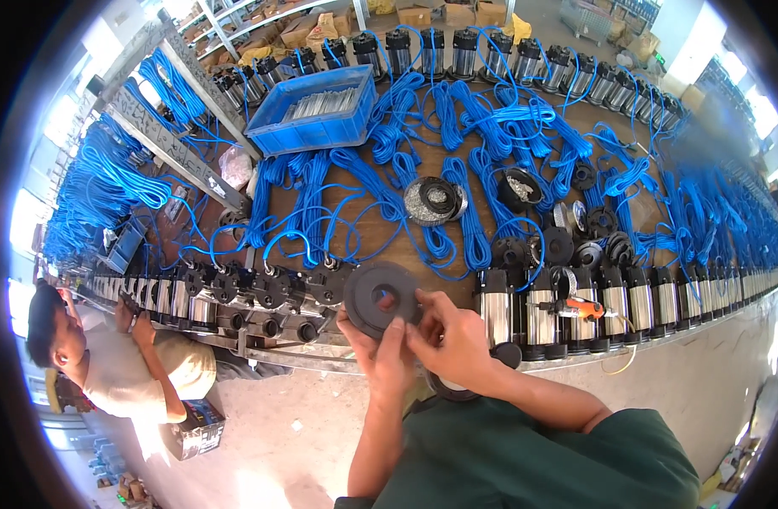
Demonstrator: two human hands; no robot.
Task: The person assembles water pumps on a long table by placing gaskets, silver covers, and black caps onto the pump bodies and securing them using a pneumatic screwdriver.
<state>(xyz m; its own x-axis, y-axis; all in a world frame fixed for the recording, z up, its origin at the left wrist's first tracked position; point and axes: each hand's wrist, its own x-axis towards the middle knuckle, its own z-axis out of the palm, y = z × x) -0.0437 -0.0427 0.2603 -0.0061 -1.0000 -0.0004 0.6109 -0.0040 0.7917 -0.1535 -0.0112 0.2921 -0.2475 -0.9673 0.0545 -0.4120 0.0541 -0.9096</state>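
Observation:
A round black disc with a raised rim and a hole in the middle is held up in front of me, above the bench's near edge. My left hand grips it from below, thumb on its face; reddish skin shows through the hole. At the disc's right edge is my right hand, its fingers bent and pinched against the rim. Whether anything small sits between those fingertips I cannot tell. Just beyond and to the right stand steel-and-black pump bodies. Below my right wrist, a round dark part is partly hidden.
Blue cable coils cover much of the bench. A blue crate holds metal pieces; bowls of small parts stand mid-bench. An orange power tool lies on pumps at right. A co-worker sits at left, hands on the pump row.

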